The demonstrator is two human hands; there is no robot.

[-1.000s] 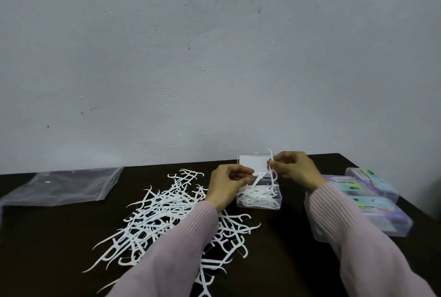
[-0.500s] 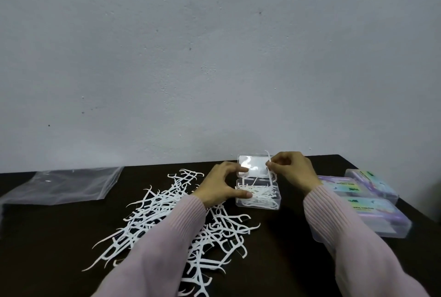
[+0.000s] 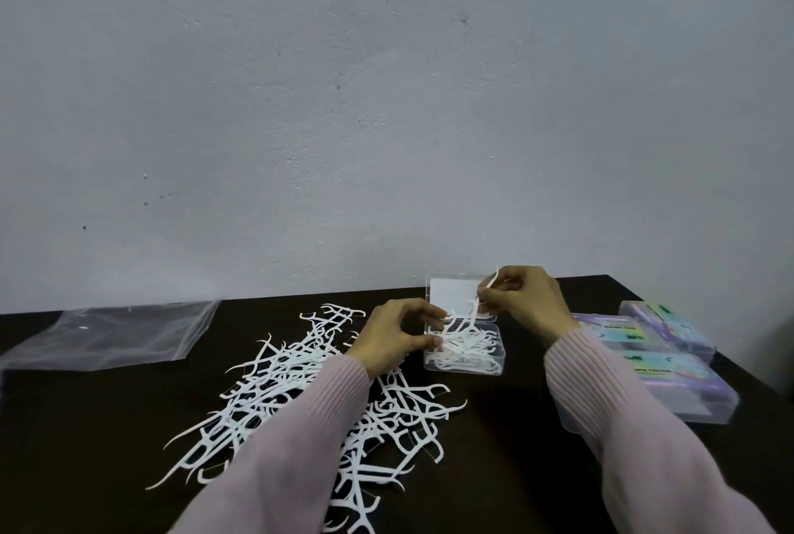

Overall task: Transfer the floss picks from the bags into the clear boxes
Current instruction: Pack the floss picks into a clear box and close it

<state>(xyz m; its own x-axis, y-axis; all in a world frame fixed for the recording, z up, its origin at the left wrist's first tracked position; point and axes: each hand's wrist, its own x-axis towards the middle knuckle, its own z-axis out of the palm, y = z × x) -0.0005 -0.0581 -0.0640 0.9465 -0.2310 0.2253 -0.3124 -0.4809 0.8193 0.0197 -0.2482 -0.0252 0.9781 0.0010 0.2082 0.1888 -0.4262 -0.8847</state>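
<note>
A small clear box (image 3: 494, 364) stands open on the dark table, its lid (image 3: 451, 297) tipped up at the back, with several white floss picks inside. My left hand (image 3: 393, 336) grips the box's left edge between thumb and fingers. My right hand (image 3: 526, 301) pinches a white floss pick (image 3: 492, 282) just above the box's back right corner. A large loose pile of floss picks (image 3: 309, 396) is spread over the table to the left and in front of the box. An empty clear plastic bag (image 3: 111, 334) lies flat at the far left.
Three closed boxes with purple tint and coloured labels sit at the right: one large (image 3: 670, 387) near the table's right edge, two smaller ones (image 3: 666, 325) behind it. A grey wall runs along the table's back edge (image 3: 300, 297).
My left hand let go of the picks it was pushing in and took hold of the box's left edge. My right hand stays above the box with a pick pinched.
</note>
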